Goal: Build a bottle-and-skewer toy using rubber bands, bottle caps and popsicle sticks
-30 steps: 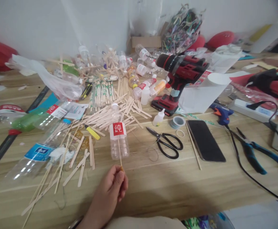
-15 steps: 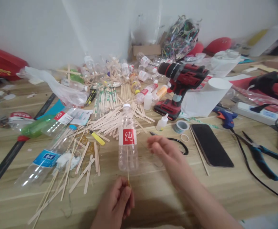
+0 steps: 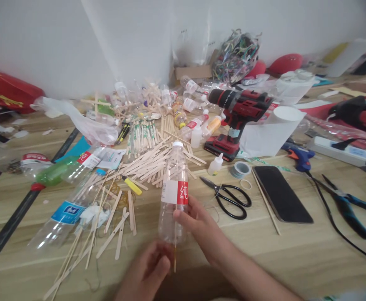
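A clear plastic bottle (image 3: 169, 223) with a white cap and a red-and-white label is upright in front of me. My right hand (image 3: 198, 223) grips its right side, with the thumb across the front. A thin wooden stick (image 3: 175, 263) runs along the bottle's near side, and its lower end sticks out below the base. Close beside that end is my left hand (image 3: 157, 265), slightly blurred, its thumb and curled fingers apart. An amber bit, perhaps a rubber band, shows at the stick near my left fingertips. Whether the bottle rests on the table cannot be made out.
Black-handled scissors (image 3: 233, 200), a phone (image 3: 281, 194) and pliers (image 3: 347, 209) lie to the right. Behind stand a red cordless drill (image 3: 236, 117) and a small glue bottle (image 3: 216, 165). Wooden craft sticks (image 3: 142, 167) and a blue-labelled bottle (image 3: 68, 212) lie ahead and left.
My right hand has moved left from above the scissors and taken hold of the bottle. The bottle's label has turned rightward. My left fingers have loosened from the stick's lower end.
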Demonstrator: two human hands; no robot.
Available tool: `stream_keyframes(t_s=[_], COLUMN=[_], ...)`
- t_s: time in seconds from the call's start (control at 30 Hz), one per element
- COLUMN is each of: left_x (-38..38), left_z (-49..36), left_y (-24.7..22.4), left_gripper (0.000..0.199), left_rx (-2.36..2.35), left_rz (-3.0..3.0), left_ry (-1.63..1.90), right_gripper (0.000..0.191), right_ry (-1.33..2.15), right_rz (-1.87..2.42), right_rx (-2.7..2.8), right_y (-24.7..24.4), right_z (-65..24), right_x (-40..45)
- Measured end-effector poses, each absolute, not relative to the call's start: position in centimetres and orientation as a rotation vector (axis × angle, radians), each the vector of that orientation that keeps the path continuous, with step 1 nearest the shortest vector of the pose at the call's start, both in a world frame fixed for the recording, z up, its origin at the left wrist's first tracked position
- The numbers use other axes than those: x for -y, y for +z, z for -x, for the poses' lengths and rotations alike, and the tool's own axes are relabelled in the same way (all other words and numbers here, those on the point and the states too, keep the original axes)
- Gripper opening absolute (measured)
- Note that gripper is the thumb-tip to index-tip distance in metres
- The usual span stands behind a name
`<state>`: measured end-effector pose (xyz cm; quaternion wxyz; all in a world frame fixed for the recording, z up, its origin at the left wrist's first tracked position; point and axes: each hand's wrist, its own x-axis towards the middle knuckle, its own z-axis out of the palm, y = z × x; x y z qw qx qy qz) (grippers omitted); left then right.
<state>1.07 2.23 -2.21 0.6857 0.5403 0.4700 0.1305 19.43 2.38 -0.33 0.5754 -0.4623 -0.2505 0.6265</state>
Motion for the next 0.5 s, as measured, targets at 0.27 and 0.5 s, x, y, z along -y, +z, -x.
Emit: stream_keyframes(t_s=[0.27, 0.5], left_x=[-7.4, -9.3], left_z=[-2.7, -4.8], left_y=[0.8, 0.8], left_gripper=[0.076, 0.047], left_rx=[-0.974, -0.901], left_rz=[-0.916, -0.614], left_ry=[0.758, 0.602], right_gripper=[0.057, 0.044], right_ry=[1.628, 1.200], right_rz=[0.894, 1.359], right_rx=[0.784, 1.123], right_y=[-0.6, -1.9], right_z=[-17.9, -20.5], right_x=[-2.0, -2.6])
